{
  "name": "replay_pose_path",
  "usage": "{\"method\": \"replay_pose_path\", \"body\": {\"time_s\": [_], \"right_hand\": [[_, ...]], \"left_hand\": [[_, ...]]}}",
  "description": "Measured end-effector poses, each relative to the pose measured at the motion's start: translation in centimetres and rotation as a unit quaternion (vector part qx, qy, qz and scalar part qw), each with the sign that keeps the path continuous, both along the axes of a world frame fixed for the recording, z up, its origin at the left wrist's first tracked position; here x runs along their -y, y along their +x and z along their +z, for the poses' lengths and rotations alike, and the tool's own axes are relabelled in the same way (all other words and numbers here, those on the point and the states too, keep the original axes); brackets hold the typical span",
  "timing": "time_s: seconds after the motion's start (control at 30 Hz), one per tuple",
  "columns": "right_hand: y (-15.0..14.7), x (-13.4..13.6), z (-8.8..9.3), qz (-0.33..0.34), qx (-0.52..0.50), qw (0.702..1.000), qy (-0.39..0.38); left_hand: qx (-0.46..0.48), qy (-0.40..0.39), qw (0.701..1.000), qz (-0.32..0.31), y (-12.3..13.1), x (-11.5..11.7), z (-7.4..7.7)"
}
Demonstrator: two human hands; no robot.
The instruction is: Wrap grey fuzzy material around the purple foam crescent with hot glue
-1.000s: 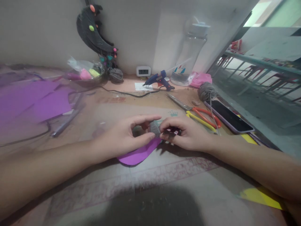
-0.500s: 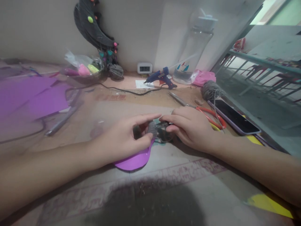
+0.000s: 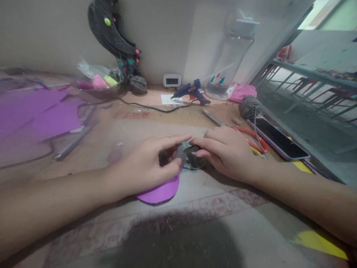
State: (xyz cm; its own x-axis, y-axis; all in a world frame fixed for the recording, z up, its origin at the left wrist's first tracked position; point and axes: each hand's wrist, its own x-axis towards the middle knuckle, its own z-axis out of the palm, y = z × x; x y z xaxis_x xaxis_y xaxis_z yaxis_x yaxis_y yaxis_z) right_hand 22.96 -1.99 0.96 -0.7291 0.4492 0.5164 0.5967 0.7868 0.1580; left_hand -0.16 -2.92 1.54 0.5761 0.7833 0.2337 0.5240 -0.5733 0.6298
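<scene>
My left hand is curled around a small piece wrapped in grey yarn, thumb below and index finger stretched over it. My right hand is closed at its right side, thumb and fingers pinching grey yarn beside a dark part that I cannot make out. Under my left hand lies a rounded purple paper shape, partly covered. A strand from the grey yarn ball runs down behind my right wrist. Orange-handled scissors lie just beyond my right hand.
A blue glue gun rests on white paper, its cord trailing left. Behind stand a small digital clock and a clear bottle. A phone lies right, purple sheets left. Yellow paper sits at the near right.
My hands stay in nearly the same place. The yarn-wrapped piece has turned slightly between my fingers, and its grey windings show more clearly.
</scene>
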Motion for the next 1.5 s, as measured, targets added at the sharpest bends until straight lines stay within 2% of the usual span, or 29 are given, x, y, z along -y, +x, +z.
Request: {"method": "replay_pose_path", "body": {"time_s": [0.33, 0.8, 1.07, 1.5], "right_hand": [[0.04, 0.16, 0.2, -0.016, 0.024, 1.0, 0.006], [0.17, 0.16, 0.13, -0.002, 0.012, 1.0, 0.005], [-0.04, 0.1, 0.13, 0.008, -0.02, 1.0, -0.007], [0.12, 0.02, -0.02, 0.014, -0.016, 1.0, -0.009]], "left_hand": [[0.03, -0.027, 0.999, -0.018, -0.28, -0.06, -0.39], [0.039, -0.066, 0.997, -0.024, -0.34, -0.08, -0.3], [0.034, -0.057, 0.998, -0.008, -0.36, -0.24, -0.16], [0.035, -0.024, 0.999, -0.021, -0.04, -0.11, 0.16]]}}
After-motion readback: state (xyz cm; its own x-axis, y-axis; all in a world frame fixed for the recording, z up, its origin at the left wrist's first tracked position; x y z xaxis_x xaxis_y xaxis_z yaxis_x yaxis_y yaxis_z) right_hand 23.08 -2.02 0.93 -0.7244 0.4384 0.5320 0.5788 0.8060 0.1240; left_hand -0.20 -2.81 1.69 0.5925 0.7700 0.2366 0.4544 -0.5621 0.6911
